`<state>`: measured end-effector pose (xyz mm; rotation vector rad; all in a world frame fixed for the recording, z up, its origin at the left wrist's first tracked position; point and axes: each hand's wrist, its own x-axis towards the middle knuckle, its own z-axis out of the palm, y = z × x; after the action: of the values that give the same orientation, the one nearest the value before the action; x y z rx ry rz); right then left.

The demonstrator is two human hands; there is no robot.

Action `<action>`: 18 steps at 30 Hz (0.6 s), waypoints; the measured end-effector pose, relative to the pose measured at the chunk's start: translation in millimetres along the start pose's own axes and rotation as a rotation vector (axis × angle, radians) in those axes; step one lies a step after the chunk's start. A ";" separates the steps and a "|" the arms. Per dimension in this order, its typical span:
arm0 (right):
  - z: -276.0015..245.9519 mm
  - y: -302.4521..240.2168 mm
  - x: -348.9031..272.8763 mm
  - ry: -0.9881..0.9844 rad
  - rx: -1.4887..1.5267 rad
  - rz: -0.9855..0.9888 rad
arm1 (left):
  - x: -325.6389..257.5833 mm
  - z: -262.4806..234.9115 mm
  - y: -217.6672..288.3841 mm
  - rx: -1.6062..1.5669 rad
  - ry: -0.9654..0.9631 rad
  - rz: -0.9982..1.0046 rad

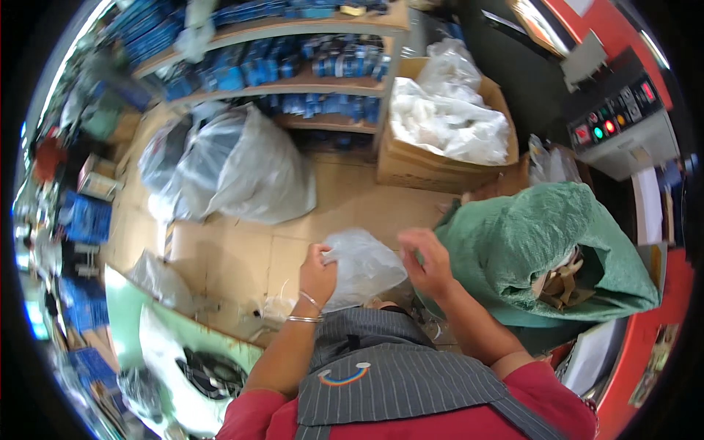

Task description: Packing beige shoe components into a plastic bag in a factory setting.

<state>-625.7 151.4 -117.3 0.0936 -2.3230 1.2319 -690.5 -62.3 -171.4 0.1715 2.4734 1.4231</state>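
A clear, crumpled plastic bag (361, 265) hangs in front of my body, above the tiled floor. My left hand (318, 273) is closed on its upper left edge, with silver bangles on that wrist. Close to the bag's right side is my right hand (427, 262), slightly blurred, its fingers bent and the thumb apart; nothing shows in it. I wear a grey striped apron (403, 378) with a rainbow patch.
A big green sack (513, 235) with cardboard scraps stands at my right. Beyond are a carton (440, 171) of white plastic, full translucent bags (249, 172) and a shelf (334, 84) of blue items. A control panel (616, 114) stands far right; a pale green table (121, 301) is left.
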 end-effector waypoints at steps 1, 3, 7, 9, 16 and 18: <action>7.4 -20.6 -6.3 -0.179 0.087 -0.059 | -12.8 -7.5 5.6 0.023 0.032 -0.027; 30.3 -53.5 -34.5 -0.439 0.175 -0.057 | -51.4 -6.8 -4.2 0.007 0.099 0.035; 76.0 -44.3 -102.9 -0.771 -0.035 0.082 | -129.3 17.3 8.6 -0.047 0.059 -0.045; 114.7 5.7 -145.5 -0.851 0.119 0.085 | -153.9 20.0 22.1 0.166 0.026 0.654; 141.2 -59.2 -167.4 -1.375 0.107 -0.248 | -221.6 -34.8 -9.9 0.076 -0.233 0.708; 144.2 -91.0 -162.6 -1.499 0.043 -0.319 | -262.0 -67.3 -0.8 -0.097 -0.155 0.650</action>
<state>-515.8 -43.9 -190.3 1.8654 -3.1305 1.1467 -460.9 -181.5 -92.2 1.1009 2.3078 1.6702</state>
